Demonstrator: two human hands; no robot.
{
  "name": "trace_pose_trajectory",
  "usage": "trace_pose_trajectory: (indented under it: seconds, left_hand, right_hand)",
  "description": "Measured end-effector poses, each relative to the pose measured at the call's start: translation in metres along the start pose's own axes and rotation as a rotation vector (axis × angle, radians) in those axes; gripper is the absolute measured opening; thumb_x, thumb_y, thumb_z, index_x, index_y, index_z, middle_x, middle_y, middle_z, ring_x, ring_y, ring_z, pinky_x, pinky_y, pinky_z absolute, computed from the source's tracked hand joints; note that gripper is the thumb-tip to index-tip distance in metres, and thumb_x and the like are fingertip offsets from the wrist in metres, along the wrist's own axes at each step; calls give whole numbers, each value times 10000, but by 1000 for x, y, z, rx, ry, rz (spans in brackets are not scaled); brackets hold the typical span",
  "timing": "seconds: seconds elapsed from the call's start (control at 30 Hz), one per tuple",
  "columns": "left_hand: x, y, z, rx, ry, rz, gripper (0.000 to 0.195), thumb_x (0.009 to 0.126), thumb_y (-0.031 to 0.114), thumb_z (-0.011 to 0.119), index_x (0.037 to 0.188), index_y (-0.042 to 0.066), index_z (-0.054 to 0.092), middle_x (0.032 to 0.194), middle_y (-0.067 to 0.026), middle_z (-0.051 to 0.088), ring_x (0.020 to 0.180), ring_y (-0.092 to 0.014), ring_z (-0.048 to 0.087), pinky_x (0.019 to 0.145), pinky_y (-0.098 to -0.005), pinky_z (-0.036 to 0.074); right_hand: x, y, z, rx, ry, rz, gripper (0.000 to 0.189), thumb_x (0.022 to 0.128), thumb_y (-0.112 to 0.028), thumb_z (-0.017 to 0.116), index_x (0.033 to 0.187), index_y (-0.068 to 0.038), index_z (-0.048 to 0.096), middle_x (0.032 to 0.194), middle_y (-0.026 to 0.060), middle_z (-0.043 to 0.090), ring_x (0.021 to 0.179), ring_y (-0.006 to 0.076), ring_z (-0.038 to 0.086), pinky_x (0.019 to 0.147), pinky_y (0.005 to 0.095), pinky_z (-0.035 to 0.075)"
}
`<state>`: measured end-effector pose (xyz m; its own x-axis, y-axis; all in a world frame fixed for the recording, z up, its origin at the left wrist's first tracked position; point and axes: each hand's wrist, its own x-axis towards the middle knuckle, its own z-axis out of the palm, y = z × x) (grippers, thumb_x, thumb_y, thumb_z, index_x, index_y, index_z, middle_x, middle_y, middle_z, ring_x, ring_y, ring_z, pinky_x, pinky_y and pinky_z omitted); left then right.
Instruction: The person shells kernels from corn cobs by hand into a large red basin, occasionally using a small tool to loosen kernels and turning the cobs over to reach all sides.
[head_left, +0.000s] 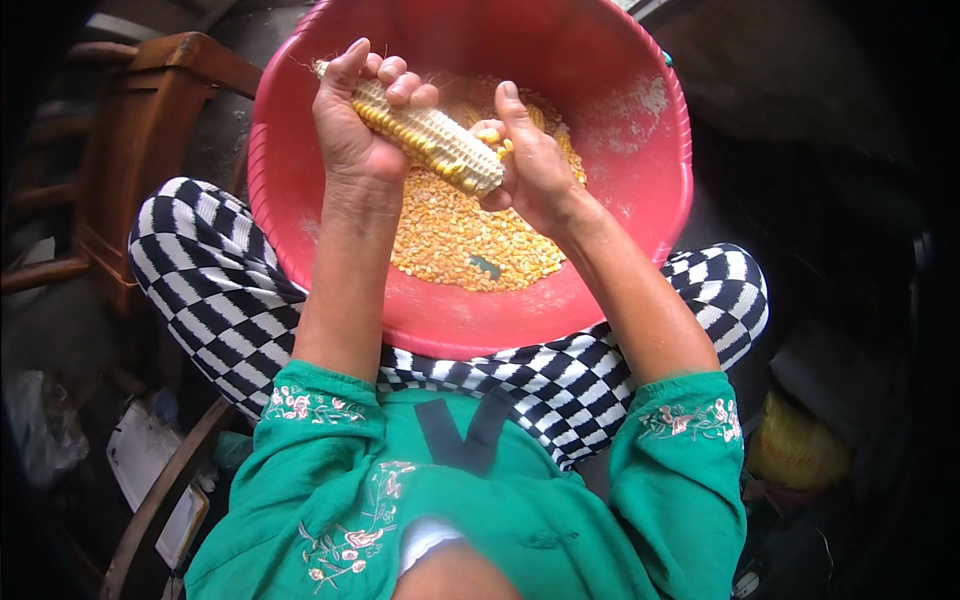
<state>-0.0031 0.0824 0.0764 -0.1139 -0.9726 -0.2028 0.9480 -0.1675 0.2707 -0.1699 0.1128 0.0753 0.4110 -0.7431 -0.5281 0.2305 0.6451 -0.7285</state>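
Note:
My left hand grips a partly shelled corn cob around its upper left part. Rows of yellow kernels remain along the cob's lower side, while its upper side shows bare pith. At the cob's lower right end is my right hand, thumb raised, with fingers behind and under that end and a few loose kernels at the fingers. Both hands are above a red plastic basin, where a heap of loose corn kernels lies. More corn, partly hidden by the hands, shows at the heap's far side.
The basin rests between my legs in checkered trousers. A wooden chair stands at the left. White plastic pieces and a clear plastic bag lie at the lower left. A yellow bag sits at the lower right.

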Motion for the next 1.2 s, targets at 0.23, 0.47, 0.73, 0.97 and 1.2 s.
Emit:
trace_pose_trajectory:
  seconds: [0.23,0.47,0.73,0.97,1.2]
  left_hand:
    - [2,8,-5,142,205,89,194,789,181,639,676,110,497,619,-39,515,489,-152,493,533,-337,445]
    - [2,5,-8,24,254,-2,235,799,242,650,727,69,508,694,-72,509,589,-173,515,625,-349,456]
    - [2,-12,-2,197,271,16,294,854,360,587,820,75,526,758,-113,595,634,-227,574,681,-424,505]
    - [4,-7,0,300,180,34,271,848,343,606,740,103,539,726,-81,589,621,-208,574,654,-369,520]
    - [2,-3,-6,325,39,-20,341,850,349,572,614,137,443,564,-13,445,494,-133,431,522,-276,392]
  right_hand:
    - [-9,-3,19,-743,4,-347,540,801,-527,623,892,3,586,727,81,585,647,139,565,556,295,449]
    - [-3,-1,9,-500,59,-252,486,944,-467,435,822,-25,595,630,4,523,607,91,506,540,239,406]
    - [-1,0,13,-663,53,-363,535,881,-538,505,880,-11,596,767,63,599,706,142,572,621,288,454]
    - [-10,-4,21,-533,-3,-338,496,947,-464,414,873,-4,585,648,64,550,541,123,541,474,276,443]
    - [-17,2,28,-350,-167,-180,585,953,-526,317,957,2,567,663,90,601,505,141,587,471,248,478]
